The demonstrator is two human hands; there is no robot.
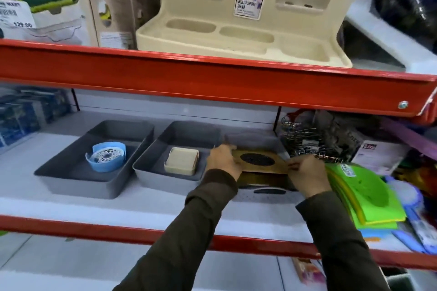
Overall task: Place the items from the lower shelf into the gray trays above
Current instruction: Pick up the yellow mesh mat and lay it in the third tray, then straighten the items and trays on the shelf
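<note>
Three gray trays stand in a row on the white middle shelf. The left tray (59, 172) holds a light blue round item (106, 157). A beige square item (181, 160) lies in the middle tray (144, 170). Over the right tray (250, 138) I hold a flat wooden piece with a black oval mesh (257, 160). My left hand (223, 159) grips its left edge and my right hand (307, 173) its right edge. The front of the right tray is mostly hidden behind the piece and my hands.
A wire rack with packets (307, 142) crowds the right tray's right side. Green and yellow mats (361, 196) lie stacked beside my right hand. A red shelf beam (212, 78) runs overhead, carrying a beige multipurpose stand (246, 30) and boxes. Blue packs (26, 116) sit far left.
</note>
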